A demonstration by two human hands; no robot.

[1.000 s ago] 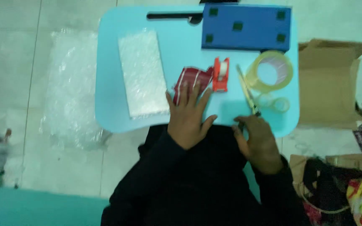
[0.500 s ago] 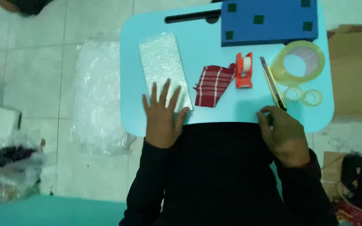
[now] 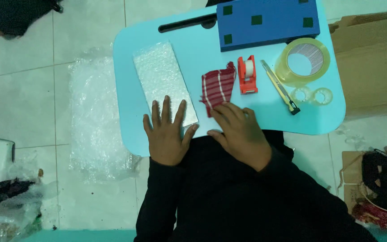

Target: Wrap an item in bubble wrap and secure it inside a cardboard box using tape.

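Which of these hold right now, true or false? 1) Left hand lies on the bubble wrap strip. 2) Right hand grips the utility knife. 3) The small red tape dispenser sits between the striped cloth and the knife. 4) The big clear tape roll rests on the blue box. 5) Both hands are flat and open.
1) True: the left hand lies flat on the near end of the bubble wrap strip.
2) False: the right hand touches the striped cloth; the utility knife lies untouched.
3) True: the red tape dispenser sits between them.
4) False: the clear tape roll lies on the light blue table, beside the blue box.
5) True.
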